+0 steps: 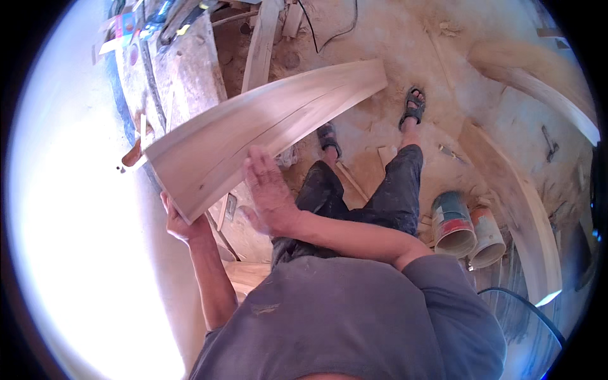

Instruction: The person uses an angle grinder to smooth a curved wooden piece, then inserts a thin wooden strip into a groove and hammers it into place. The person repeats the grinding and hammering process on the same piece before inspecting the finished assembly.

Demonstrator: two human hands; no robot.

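Observation:
A long, pale wooden board [253, 120] with a curved upper edge and a dark crack along its grain slants across the view in front of me. My left hand [182, 218] grips its lower left corner, with most of the fingers hidden behind the wood. Against the board's near edge lies my right hand [271, 193], flat with fingers stretched out, its fingertips over the surface. The board's far end reaches out to the right, above my feet, with no hand on it.
On the left stands a worn workbench [183, 69] with tools and scraps on it. Two paint buckets [453, 221] sit at the right. Beyond them curved wooden pieces [506, 183] lie on the dusty floor. A black cable [525, 301] runs at the lower right.

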